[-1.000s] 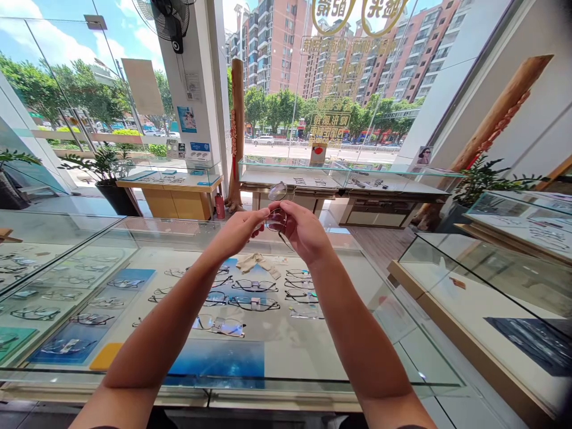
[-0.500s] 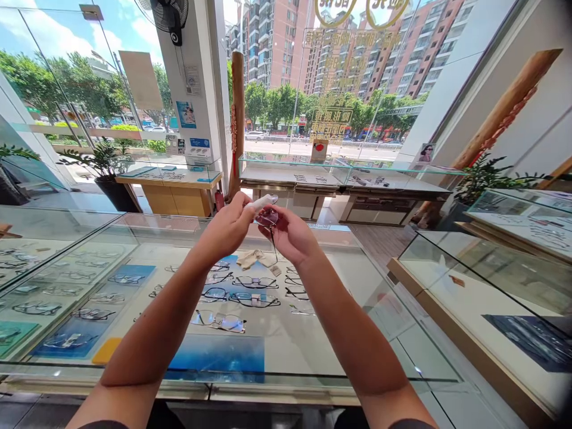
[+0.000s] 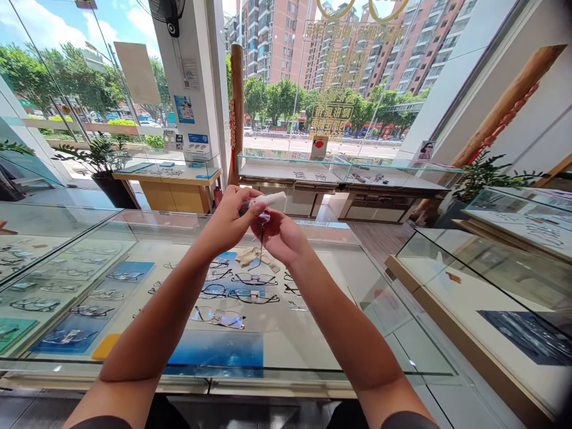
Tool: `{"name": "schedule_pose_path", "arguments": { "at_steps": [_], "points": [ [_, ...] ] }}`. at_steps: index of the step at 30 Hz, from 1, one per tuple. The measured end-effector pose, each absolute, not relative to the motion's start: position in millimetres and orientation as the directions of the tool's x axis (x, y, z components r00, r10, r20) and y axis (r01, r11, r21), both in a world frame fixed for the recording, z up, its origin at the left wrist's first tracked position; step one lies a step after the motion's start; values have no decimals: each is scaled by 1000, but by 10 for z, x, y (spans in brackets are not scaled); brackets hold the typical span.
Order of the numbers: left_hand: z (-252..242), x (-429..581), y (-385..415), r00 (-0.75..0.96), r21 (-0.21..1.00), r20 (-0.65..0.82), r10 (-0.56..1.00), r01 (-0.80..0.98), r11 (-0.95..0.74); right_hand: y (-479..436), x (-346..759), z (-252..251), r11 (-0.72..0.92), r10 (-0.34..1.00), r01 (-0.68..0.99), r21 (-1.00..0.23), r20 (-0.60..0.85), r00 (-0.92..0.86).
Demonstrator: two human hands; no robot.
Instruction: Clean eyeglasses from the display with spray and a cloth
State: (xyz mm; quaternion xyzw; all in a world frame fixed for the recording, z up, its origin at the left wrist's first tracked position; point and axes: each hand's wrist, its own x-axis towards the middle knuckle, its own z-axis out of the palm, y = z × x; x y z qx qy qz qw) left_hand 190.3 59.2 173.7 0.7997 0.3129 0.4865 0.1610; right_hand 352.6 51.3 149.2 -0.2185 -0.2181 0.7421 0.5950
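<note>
Held up above the glass showcase (image 3: 313,351), my left hand (image 3: 235,217) is closed around a small bottle with a white tapered tip (image 3: 272,199), which points right. My right hand (image 3: 283,238) holds a pair of glasses (image 3: 262,219) just under the tip; one thin dark temple hangs down from it. The lenses are partly hidden by the fingers. Below the hands, inside the showcase, lie a beige cloth (image 3: 248,256) and rows of glasses (image 3: 254,279). A blue sheet (image 3: 218,351) lies nearer to me.
Another glass showcase (image 3: 447,280) stands at the right. Low display counters (image 3: 290,173) line the window ahead. A wooden post (image 3: 236,107) rises beside the pillar, with a potted plant (image 3: 109,173) at the left. An orange-yellow object (image 3: 105,347) lies in the showcase.
The bottle in my left hand has turned, its white tip now reaching further right. The glasses in my right hand have shifted slightly left, and their temple hangs more vertically.
</note>
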Motion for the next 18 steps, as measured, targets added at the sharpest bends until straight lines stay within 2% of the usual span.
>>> {"name": "schedule_pose_path", "arguments": {
  "at_steps": [7, 11, 14, 18],
  "points": [
    [1707, 1867, 628, 330, 552, 648, 686, 416, -722, 487, 3580, 1520, -136, 988, -796, -590, -17, -156],
    [1705, 1861, 663, 301, 570, 668, 680, 380, -729, 453, 3604, 1572, -139, 987, -800, -584, -16, -160],
    [1711, 1863, 715, 276, 687, 633, 723, 232, -689, 431, 3632, 1607, -126, 983, -802, -584, 33, -179],
    [1743, 1870, 765, 267, 851, 494, 827, 44, -523, 431, 3687, 1612, -119, 976, -805, -581, 80, -202]
  ]
}}
